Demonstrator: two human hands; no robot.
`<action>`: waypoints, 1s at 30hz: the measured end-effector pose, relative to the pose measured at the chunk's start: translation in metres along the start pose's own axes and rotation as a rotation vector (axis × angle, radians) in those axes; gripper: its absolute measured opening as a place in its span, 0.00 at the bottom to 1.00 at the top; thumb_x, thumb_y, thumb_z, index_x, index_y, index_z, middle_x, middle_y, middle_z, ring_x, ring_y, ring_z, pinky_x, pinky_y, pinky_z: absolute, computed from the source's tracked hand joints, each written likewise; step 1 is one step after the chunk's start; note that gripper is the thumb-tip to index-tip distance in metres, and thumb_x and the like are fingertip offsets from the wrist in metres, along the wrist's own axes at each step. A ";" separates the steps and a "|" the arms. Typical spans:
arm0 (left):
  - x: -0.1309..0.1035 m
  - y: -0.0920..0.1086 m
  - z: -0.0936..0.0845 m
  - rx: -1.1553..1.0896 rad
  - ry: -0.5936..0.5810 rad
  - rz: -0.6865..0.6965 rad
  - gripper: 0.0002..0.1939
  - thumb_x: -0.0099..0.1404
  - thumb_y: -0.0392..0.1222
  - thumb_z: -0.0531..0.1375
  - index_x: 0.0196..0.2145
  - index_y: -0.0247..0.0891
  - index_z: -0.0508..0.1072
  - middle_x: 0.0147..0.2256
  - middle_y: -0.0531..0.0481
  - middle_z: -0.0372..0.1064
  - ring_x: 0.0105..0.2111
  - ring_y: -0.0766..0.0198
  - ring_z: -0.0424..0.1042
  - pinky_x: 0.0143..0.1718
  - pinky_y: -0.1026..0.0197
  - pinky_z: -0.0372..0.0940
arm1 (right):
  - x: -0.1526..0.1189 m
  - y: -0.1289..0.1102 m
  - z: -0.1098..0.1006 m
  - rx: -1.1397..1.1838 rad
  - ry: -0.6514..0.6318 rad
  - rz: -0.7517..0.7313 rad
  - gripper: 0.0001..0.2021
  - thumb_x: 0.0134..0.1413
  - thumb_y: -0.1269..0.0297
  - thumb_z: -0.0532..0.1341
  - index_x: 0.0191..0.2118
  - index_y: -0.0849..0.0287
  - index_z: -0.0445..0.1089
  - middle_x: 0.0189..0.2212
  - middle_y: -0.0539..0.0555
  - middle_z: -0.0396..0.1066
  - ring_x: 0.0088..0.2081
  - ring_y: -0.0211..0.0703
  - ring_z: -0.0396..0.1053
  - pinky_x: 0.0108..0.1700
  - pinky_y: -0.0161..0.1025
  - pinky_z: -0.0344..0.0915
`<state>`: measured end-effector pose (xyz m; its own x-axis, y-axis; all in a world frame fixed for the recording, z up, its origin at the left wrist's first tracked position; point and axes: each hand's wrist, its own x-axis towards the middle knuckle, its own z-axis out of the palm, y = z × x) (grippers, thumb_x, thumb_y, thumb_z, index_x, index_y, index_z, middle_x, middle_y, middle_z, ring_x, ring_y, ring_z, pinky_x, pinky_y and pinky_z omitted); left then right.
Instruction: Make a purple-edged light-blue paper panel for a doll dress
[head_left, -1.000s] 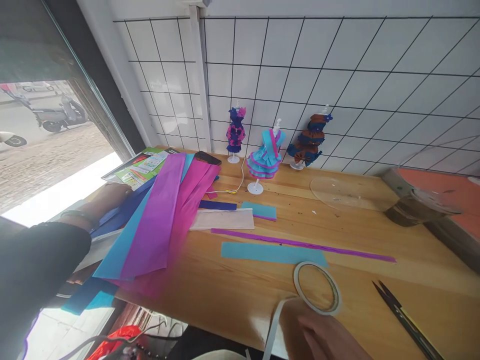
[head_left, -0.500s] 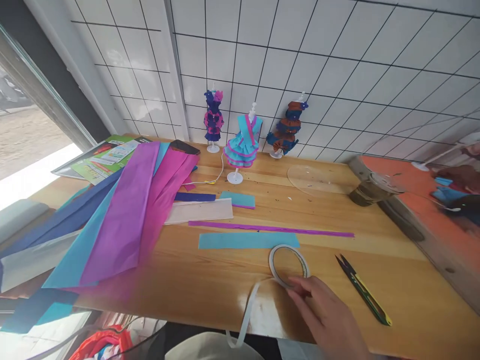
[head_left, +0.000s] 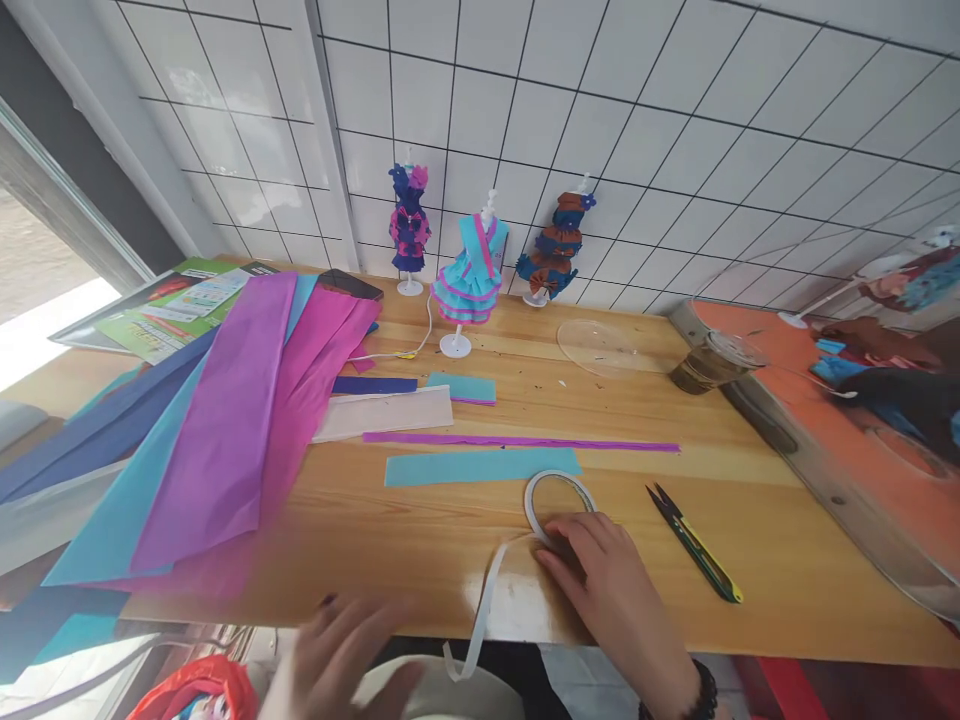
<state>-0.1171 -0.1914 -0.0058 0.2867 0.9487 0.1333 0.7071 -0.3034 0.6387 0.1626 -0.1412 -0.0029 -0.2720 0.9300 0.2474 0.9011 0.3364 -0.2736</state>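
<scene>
Tape roll (head_left: 529,505) lay flat on wooden table (head_left: 810,560), by right end of light-blue strip (head_left: 472,466), whose long axis ran left to right. Loose tape tail (head_left: 487,605) pointed toward person, end curling past table edge. Right hand (head_left: 607,580) had thumb and fingers at roll's near rim; whether pinched, could not tell. Left hand (head_left: 330,650) blurred, digits apart. White tiled wall (head_left: 637,60) stood behind.
</scene>
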 end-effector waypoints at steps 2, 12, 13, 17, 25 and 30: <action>0.037 0.020 0.017 -0.003 -0.047 0.112 0.26 0.57 0.47 0.59 0.53 0.52 0.59 0.44 0.46 0.67 0.44 0.53 0.66 0.45 0.52 0.64 | -0.002 -0.002 0.003 -0.042 0.033 -0.002 0.07 0.57 0.61 0.55 0.37 0.58 0.66 0.34 0.55 0.71 0.37 0.45 0.68 0.39 0.43 0.63; 0.103 0.049 0.049 0.155 -0.339 0.122 0.07 0.61 0.36 0.51 0.32 0.40 0.70 0.36 0.46 0.64 0.40 0.56 0.64 0.41 0.52 0.61 | 0.000 -0.005 0.007 -0.057 0.090 0.007 0.09 0.60 0.64 0.52 0.37 0.58 0.68 0.32 0.54 0.71 0.36 0.42 0.67 0.38 0.40 0.59; 0.102 0.047 0.048 0.146 -0.332 0.118 0.08 0.62 0.35 0.51 0.32 0.40 0.69 0.36 0.46 0.64 0.40 0.56 0.64 0.41 0.53 0.61 | -0.001 -0.005 0.006 -0.049 0.084 0.015 0.09 0.60 0.64 0.52 0.37 0.58 0.68 0.33 0.54 0.71 0.37 0.43 0.67 0.38 0.41 0.59; 0.100 0.042 0.043 0.099 -0.316 0.070 0.08 0.61 0.33 0.51 0.32 0.39 0.69 0.35 0.47 0.66 0.38 0.58 0.65 0.40 0.55 0.61 | -0.002 -0.004 0.006 -0.041 0.071 0.011 0.08 0.59 0.65 0.52 0.37 0.58 0.68 0.33 0.54 0.71 0.37 0.43 0.66 0.40 0.42 0.57; 0.101 0.030 0.043 -0.143 -0.254 0.002 0.11 0.60 0.33 0.53 0.33 0.41 0.74 0.31 0.50 0.72 0.35 0.60 0.68 0.38 0.58 0.61 | -0.006 -0.004 0.005 -0.017 0.098 0.012 0.05 0.58 0.69 0.53 0.36 0.59 0.67 0.31 0.54 0.70 0.35 0.43 0.66 0.41 0.44 0.57; 0.102 0.027 0.032 -0.400 -0.240 -0.140 0.10 0.59 0.38 0.55 0.28 0.42 0.76 0.24 0.52 0.68 0.28 0.64 0.67 0.31 0.63 0.61 | -0.005 -0.010 0.000 -0.027 0.151 -0.048 0.05 0.58 0.69 0.53 0.38 0.60 0.65 0.32 0.54 0.69 0.35 0.42 0.66 0.42 0.44 0.59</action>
<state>-0.0487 -0.1056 0.0007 0.3805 0.9166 -0.1230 0.4591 -0.0718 0.8855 0.1550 -0.1494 -0.0019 -0.2626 0.8795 0.3969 0.8979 0.3733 -0.2333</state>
